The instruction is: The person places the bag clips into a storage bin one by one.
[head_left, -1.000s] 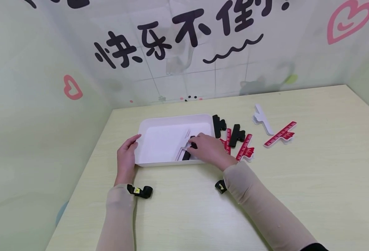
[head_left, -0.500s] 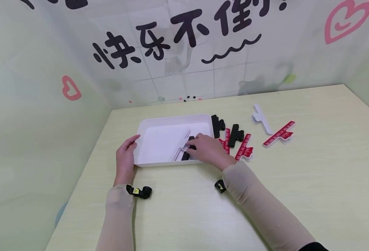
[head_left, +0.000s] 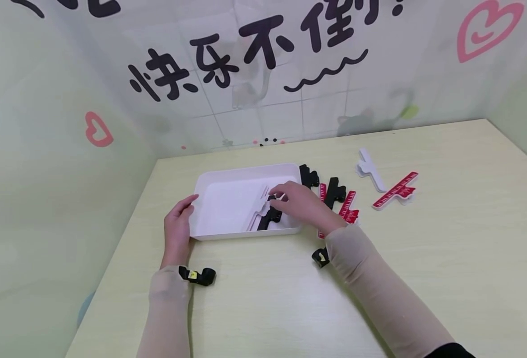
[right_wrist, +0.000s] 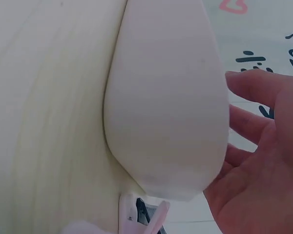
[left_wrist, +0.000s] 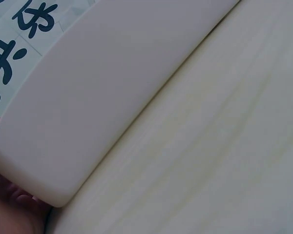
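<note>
My left hand (head_left: 177, 226) grips the left end of a shallow white tray (head_left: 245, 236), its thumb at the rim; in the left wrist view, the fingers curl at the corner of the tray (left_wrist: 102, 78). A black clip (head_left: 268, 220) and white clips (head_left: 256, 211) lie side by side in the tray's right part. Just above the black clip, my right hand (head_left: 301, 201) hovers with loosely bent fingers and thumb apart. The right wrist view shows nothing between the fingers of this hand (right_wrist: 263, 141), beyond the tray wall (right_wrist: 166, 97).
Right of the tray lie black clips (head_left: 333, 193) and red-and-white clips (head_left: 348, 206), partly behind the right hand and forearm. Farther right are a white clip (head_left: 371, 170) and another red-and-white clip (head_left: 395, 190). A printed cloth (head_left: 227, 109) hangs behind the table.
My right hand has let go of the black clip, which now lies in the tray, and has risen slightly to the right. The left hand keeps its hold on the tray.
</note>
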A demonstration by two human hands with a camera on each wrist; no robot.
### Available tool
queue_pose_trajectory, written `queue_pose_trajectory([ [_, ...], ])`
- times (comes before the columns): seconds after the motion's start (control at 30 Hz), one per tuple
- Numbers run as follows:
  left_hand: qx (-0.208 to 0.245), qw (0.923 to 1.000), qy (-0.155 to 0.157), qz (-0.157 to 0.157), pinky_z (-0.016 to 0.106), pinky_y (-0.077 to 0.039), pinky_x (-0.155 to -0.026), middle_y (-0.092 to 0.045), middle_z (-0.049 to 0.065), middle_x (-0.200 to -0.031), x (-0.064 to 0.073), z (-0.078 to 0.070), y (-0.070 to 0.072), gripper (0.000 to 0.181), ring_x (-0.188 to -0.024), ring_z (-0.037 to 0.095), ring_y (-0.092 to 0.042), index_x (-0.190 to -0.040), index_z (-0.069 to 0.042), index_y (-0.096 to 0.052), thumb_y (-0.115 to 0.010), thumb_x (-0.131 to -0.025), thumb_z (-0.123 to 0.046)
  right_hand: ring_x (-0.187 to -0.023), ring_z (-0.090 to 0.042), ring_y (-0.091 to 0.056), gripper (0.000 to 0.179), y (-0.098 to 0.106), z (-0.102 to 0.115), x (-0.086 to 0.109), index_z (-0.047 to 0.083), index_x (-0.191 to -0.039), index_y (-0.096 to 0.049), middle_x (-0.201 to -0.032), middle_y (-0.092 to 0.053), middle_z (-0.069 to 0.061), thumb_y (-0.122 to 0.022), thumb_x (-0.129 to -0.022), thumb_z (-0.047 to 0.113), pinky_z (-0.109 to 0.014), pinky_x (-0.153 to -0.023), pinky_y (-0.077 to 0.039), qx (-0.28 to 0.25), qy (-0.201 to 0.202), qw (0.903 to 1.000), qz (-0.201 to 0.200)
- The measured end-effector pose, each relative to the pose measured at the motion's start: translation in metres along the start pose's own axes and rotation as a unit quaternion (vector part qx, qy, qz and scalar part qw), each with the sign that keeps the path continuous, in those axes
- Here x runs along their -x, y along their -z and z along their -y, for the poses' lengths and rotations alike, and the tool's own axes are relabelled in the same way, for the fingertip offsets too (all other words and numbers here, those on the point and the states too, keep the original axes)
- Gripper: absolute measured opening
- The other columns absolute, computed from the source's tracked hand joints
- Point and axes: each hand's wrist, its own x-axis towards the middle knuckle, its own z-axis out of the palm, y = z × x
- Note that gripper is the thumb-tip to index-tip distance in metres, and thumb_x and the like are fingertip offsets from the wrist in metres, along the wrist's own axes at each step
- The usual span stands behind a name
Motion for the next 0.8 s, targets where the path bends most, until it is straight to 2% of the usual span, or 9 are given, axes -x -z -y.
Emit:
queue_pose_trajectory([
  [0.17, -0.001, 1.0000, 0.005, 0.000, 0.031, -0.030, -0.107, -0.049, -0.005, -0.134, -0.001, 0.001, 0.000, 0.030, -0.127, 0.010, -0.037, -0.118, -0.020, -0.064, -0.045, -0.095, -0.013, -0.089, -0.014, -0.057, 0.033, 0.008, -0.004, 0.004, 0.021, -0.122, -0.058, -0.100, -0.061, 0.002, -0.051, -0.092, 0.034, -0.030, -0.076, -0.049, -0.013, 0.011, 0.9998, -0.013],
  [0.37, 0.001, 1.0000, 0.000, 0.002, 0.030, -0.029, -0.108, -0.050, -0.005, -0.134, 0.000, 0.000, 0.000, 0.030, -0.128, 0.010, -0.036, -0.118, -0.020, -0.064, -0.045, -0.095, -0.013, -0.079, -0.017, -0.058, 0.034, 0.024, -0.011, 0.008, 0.023, -0.123, -0.056, -0.100, -0.058, 0.001, -0.049, -0.093, 0.037, -0.029, -0.061, -0.050, -0.044, -0.029, 0.9983, -0.025],
  [0.57, 0.001, 1.0000, 0.001, 0.001, 0.030, -0.030, -0.107, -0.050, -0.005, -0.133, -0.001, 0.002, 0.000, 0.030, -0.127, 0.010, -0.038, -0.118, -0.019, -0.064, -0.045, -0.095, -0.013, -0.080, -0.020, -0.054, 0.034, 0.040, -0.022, 0.010, 0.022, -0.123, -0.056, -0.097, -0.058, -0.002, -0.049, -0.093, 0.035, -0.029, -0.065, -0.047, -0.043, -0.050, 0.9968, -0.046],
  [0.8, 0.003, 1.0000, -0.001, 0.001, 0.030, -0.031, -0.107, -0.050, -0.005, -0.133, -0.002, 0.004, 0.000, 0.030, -0.126, 0.009, -0.038, -0.118, -0.020, -0.064, -0.045, -0.095, -0.012, -0.079, -0.026, -0.057, 0.036, 0.059, -0.036, 0.016, 0.022, -0.126, -0.054, -0.101, -0.060, -0.009, -0.049, -0.093, 0.036, -0.033, -0.066, -0.047, -0.070, -0.068, 0.9929, -0.068],
])
